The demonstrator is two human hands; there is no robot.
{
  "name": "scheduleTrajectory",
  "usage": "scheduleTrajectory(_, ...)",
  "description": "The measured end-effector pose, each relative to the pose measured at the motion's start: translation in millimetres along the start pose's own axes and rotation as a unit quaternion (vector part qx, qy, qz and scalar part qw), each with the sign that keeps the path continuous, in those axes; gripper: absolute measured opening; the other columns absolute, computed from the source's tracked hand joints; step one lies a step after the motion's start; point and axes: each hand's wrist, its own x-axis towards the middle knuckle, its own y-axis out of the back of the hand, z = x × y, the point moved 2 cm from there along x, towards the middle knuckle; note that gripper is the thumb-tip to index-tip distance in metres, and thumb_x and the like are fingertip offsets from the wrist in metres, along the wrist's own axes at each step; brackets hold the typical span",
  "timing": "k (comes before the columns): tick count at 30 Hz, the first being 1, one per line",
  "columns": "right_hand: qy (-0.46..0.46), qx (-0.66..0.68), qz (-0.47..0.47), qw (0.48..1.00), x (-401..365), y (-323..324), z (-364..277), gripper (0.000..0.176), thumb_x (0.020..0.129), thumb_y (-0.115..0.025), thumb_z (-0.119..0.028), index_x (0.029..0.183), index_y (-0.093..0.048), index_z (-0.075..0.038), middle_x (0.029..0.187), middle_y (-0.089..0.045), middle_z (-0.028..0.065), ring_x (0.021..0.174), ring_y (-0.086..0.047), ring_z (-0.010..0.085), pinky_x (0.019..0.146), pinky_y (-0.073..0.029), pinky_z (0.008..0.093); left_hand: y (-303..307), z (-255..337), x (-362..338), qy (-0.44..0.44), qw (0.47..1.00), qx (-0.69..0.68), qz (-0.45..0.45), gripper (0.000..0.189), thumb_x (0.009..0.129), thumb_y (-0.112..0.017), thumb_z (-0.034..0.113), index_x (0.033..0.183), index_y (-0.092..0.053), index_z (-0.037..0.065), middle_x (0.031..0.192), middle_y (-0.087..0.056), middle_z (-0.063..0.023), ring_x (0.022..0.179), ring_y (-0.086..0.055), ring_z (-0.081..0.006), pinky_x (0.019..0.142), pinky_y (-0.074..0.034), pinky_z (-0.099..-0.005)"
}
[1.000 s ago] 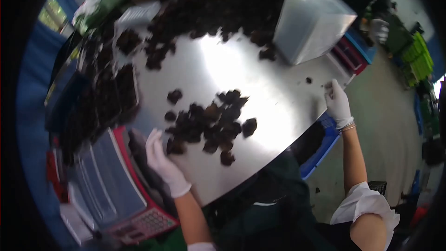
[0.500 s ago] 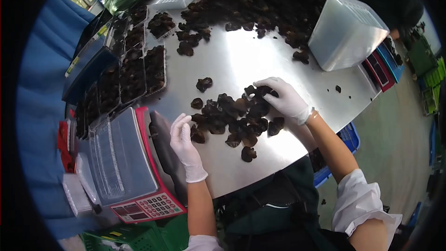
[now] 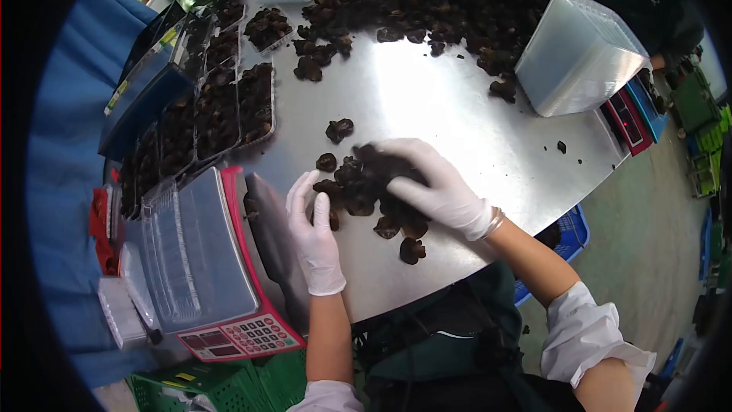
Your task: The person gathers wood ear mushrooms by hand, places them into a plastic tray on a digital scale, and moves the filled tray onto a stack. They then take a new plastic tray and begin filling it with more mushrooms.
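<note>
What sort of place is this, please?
Likely a food packing room: a scale, plastic trays filled with dark mushroom-like pieces, and a large heap of them on a metal table.

Blackish-brown pieces (image 3: 357, 192), blue curtain (image 3: 65, 160)

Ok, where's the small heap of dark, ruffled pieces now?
In the head view, the small heap is near centre on the metal table, between the white-gloved left hand and the white-gloved right hand, which reaches over its right side.

Place: produce-packing workshop
Metal table (image 3: 435, 107): heaped with dark, wood-ear-like mushrooms (image 3: 442, 4)
Digital scale (image 3: 229, 290): red-edged, with keypad
Clear plastic trays (image 3: 576, 53): nested in a stack
Co-worker (image 3: 644, 4): white-gloved, beside the table
</note>
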Motion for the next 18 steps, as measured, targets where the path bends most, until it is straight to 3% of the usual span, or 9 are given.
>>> scheduleTrajectory(2, 0.104, -0.267, -0.148, 0.947, 1.1, -10.4, 0.4, 0.051, 0.086, -0.067, -0.014, 0.136, -0.055, -0.014, 0.135, -0.055, 0.0152, 0.122, -0.054, 0.032, 0.105, -0.041, 0.0444, -3.0, 4.3, -1.6, -0.049, 0.993, 0.104, -0.032, 0.033, 0.094, -0.062, 0.008, 0.127, -0.064, 0.005, 0.134, -0.055, -0.0133, 0.125, -0.052, -0.0262, 0.105, -0.042, -0.0368)
scheduleTrajectory(3, 0.095, -0.224, -0.125, 0.962, 2.2, -12.2, -1.2, 0.051, 0.085, -0.067, -0.016, 0.135, -0.057, -0.016, 0.135, -0.055, 0.0133, 0.121, -0.054, 0.0315, 0.105, -0.038, 0.0474, -3.4, 5.7, -2.5, -0.048, 0.988, 0.138, -0.053, 0.037, 0.092, -0.064, 0.01, 0.129, -0.064, 0.008, 0.134, -0.055, -0.0141, 0.128, -0.048, -0.0291, 0.108, -0.039, -0.0382)
scheduleTrajectory(4, 0.113, -0.174, -0.084, 0.975, 7.2, -4.9, -0.1, 0.046, 0.086, -0.063, -0.011, 0.132, -0.059, -0.014, 0.131, -0.058, 0.0125, 0.117, -0.056, 0.0317, 0.103, -0.041, 0.0434, -4.3, 2.3, -4.7, -0.054, 0.984, 0.156, -0.061, 0.037, 0.09, -0.066, 0.01, 0.127, -0.065, 0.009, 0.135, -0.055, -0.0133, 0.129, -0.047, -0.0291, 0.11, -0.038, -0.0389)
scheduleTrajectory(7, 0.036, -0.126, 0.011, 0.991, 16.1, 39.5, 14.9, 0.039, 0.089, -0.057, -0.002, 0.127, -0.063, -0.008, 0.122, -0.066, 0.0105, 0.114, -0.06, 0.0245, 0.101, -0.046, 0.0383, -4.9, 6.1, -6.7, -0.062, 0.972, 0.214, -0.076, 0.035, 0.089, -0.068, 0.011, 0.124, -0.067, 0.009, 0.135, -0.055, -0.0124, 0.13, -0.047, -0.0289, 0.11, -0.038, -0.0392)
scheduleTrajectory(10, -0.182, -0.14, -0.053, 0.972, 20.3, 59.1, 33.4, 0.035, 0.089, -0.063, -0.011, 0.123, -0.065, -0.006, 0.106, -0.068, 0.0101, 0.101, -0.063, 0.0217, 0.091, -0.051, 0.0343, -5.6, 5.2, -3.6, -0.053, 0.978, 0.189, -0.071, 0.031, 0.088, -0.069, 0.011, 0.118, -0.069, 0.009, 0.133, -0.057, -0.0107, 0.129, -0.048, -0.0284, 0.11, -0.037, -0.0395)
scheduleTrajectory(11, -0.19, -0.144, -0.052, 0.97, 19.4, 59.2, 33.3, 0.035, 0.089, -0.063, -0.011, 0.123, -0.065, -0.006, 0.106, -0.068, 0.0101, 0.101, -0.063, 0.0217, 0.091, -0.051, 0.0343, -5.5, 5.0, -3.0, -0.062, 0.976, 0.196, -0.068, 0.031, 0.087, -0.069, 0.011, 0.118, -0.069, 0.009, 0.132, -0.057, -0.011, 0.128, -0.049, -0.0282, 0.11, -0.038, -0.0394)
scheduleTrajectory(13, -0.148, -0.227, -0.134, 0.953, 17.5, 45.0, 32.6, 0.036, 0.086, -0.066, -0.015, 0.121, -0.066, -0.006, 0.095, -0.066, 0.0106, 0.091, -0.063, 0.0227, 0.083, -0.052, 0.0342, -5.2, 7.6, -3.1, -0.063, 0.976, 0.198, -0.067, 0.031, 0.087, -0.069, 0.009, 0.118, -0.069, 0.008, 0.131, -0.059, -0.0118, 0.126, -0.051, -0.0284, 0.11, -0.038, -0.039)
scheduleTrajectory(14, -0.072, -0.253, -0.128, 0.956, 14.8, 39.8, 41.0, 0.035, 0.086, -0.064, -0.025, 0.115, -0.066, -0.006, 0.089, -0.068, 0.0127, 0.084, -0.065, 0.0294, 0.081, -0.053, 0.0388, -3.8, 4.7, -2.6, -0.068, 0.975, 0.199, -0.071, 0.031, 0.088, -0.068, 0.008, 0.118, -0.069, 0.008, 0.132, -0.058, -0.0117, 0.127, -0.051, -0.0288, 0.11, -0.038, -0.0391)
scheduleTrajectory(18, -0.161, -0.179, -0.104, 0.965, 17.8, 37.2, 51.0, 0.031, 0.088, -0.062, -0.02, 0.116, -0.066, -0.006, 0.092, -0.068, 0.0135, 0.086, -0.067, 0.0272, 0.083, -0.053, 0.0369, -3.3, 6.0, -5.1, -0.041, 0.985, 0.158, -0.058, 0.03, 0.088, -0.066, 0.006, 0.118, -0.069, 0.007, 0.133, -0.058, -0.0129, 0.127, -0.051, -0.0294, 0.111, -0.036, -0.0395)
